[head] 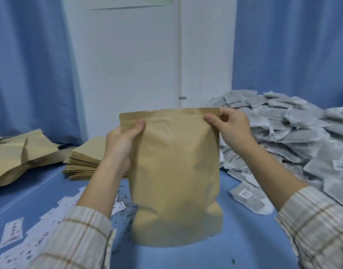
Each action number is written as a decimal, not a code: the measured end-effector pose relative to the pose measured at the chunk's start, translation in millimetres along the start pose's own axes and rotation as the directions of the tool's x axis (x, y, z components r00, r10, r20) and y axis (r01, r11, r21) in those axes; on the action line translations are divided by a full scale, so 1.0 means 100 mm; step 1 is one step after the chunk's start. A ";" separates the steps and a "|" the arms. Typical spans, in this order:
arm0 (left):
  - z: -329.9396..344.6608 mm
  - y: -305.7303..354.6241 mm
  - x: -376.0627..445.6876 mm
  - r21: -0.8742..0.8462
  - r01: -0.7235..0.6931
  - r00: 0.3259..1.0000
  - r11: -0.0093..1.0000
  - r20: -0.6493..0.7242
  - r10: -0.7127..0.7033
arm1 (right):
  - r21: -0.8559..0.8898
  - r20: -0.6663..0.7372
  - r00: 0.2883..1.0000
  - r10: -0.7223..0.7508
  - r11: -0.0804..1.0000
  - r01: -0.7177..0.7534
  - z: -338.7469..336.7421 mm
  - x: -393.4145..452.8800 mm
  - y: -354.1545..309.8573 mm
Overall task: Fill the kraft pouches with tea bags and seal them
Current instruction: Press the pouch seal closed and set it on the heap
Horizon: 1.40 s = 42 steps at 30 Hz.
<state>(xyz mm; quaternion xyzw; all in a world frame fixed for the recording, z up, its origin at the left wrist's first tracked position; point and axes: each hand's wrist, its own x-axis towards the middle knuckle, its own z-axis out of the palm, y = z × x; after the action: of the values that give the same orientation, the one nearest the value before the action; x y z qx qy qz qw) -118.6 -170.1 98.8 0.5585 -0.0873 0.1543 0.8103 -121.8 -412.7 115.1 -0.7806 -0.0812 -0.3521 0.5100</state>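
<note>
A bulging kraft pouch [174, 171] stands upright on the blue table [244, 239] in front of me. My left hand [122, 138] pinches its zip strip near the top left corner, thumb on the front. At the top right corner my right hand [228, 127] pinches the same strip. The pouch mouth looks pressed flat along the zip line. A big heap of grey-white tea bags [294, 136] lies to the right, just behind my right arm. One loose tea bag [248, 197] lies near the pouch base.
A stack of flat empty kraft pouches [85, 158] sits behind my left arm. More kraft pouches [17, 154] lie at the far left. White paper labels [31, 235] and tea crumbs are scattered at the lower left. Blue curtains and a white door stand behind.
</note>
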 end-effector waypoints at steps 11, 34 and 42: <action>0.06 -0.11 0.04 -0.036 0.037 0.997 0.999 0.069 -0.034 | 0.067 0.232 0.973 -0.017 0.998 0.001 -0.14 0.21 -0.04; 0.27 -0.01 0.16 -0.031 0.062 0.991 0.998 0.117 -0.058 | -0.475 0.506 0.862 -0.031 0.824 0.309 -0.11 0.60 -0.40; 0.39 -0.05 0.10 0.025 0.025 0.992 0.999 0.126 -0.028 | -0.433 0.619 0.785 0.020 0.843 0.320 -0.01 0.61 -0.58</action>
<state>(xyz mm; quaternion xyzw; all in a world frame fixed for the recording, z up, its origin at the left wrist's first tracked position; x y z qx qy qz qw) -106.9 -207.0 111.9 0.5775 -0.1292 0.1089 0.7987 -104.8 -400.9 196.9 -0.9487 -0.2056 -0.1355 0.1982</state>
